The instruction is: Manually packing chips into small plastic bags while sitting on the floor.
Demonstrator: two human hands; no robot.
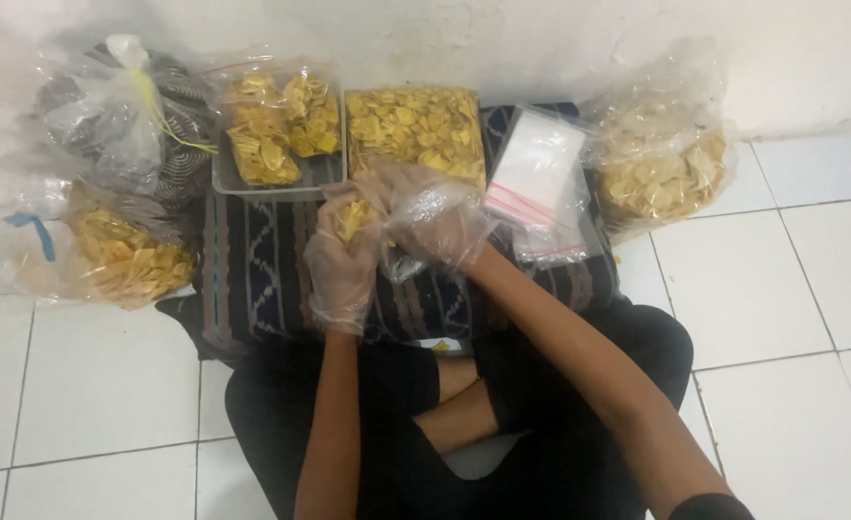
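My left hand (342, 258), in a clear plastic glove, holds a small clear bag of yellow chips (354, 216) upright. My right hand (432, 217), gloved the same way, is at the bag's mouth, fingers closed on chips or the bag's rim; I cannot tell which. Both hands hover just in front of a tray heaped with yellow chips (416, 125). I sit cross-legged on the floor behind a dark patterned cloth (252, 279).
A grey tray (281, 183) at the left holds two filled small bags. A stack of small zip bags (539, 173) lies right of the chip tray. Large chip-filled plastic bags sit at far right (661, 169) and left (122, 255). White wall behind, white floor tiles around.
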